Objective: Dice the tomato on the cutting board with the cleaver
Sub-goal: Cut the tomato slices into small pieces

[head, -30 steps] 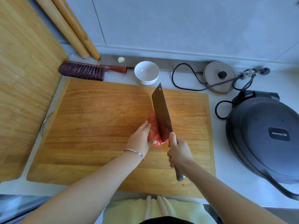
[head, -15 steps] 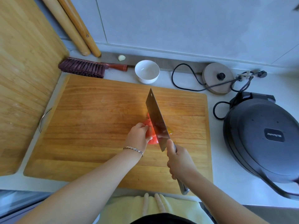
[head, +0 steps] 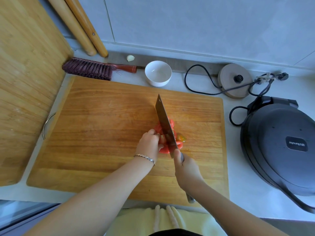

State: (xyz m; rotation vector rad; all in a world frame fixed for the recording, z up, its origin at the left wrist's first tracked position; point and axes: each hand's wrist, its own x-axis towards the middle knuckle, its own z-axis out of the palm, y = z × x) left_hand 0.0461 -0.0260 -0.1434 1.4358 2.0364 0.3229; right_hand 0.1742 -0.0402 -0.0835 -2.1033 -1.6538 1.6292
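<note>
A cut red tomato lies in pieces near the middle right of the wooden cutting board. My left hand presses on the tomato from the left with curled fingers. My right hand grips the handle of the cleaver, whose blade stands edge-down through the tomato, tip pointing away from me. Loose pieces with seeds lie just right of the blade. The blade hides part of the tomato.
A white bowl stands behind the board. A red-handled brush and a garlic clove lie at the back left. A second wooden board leans at left. A kettle base and a dark electric pan are at right.
The cleaver has shifted left across the tomato, leaving more cut pieces to the right of the blade. My left hand drew back leftward on the tomato with its fingers curled.
</note>
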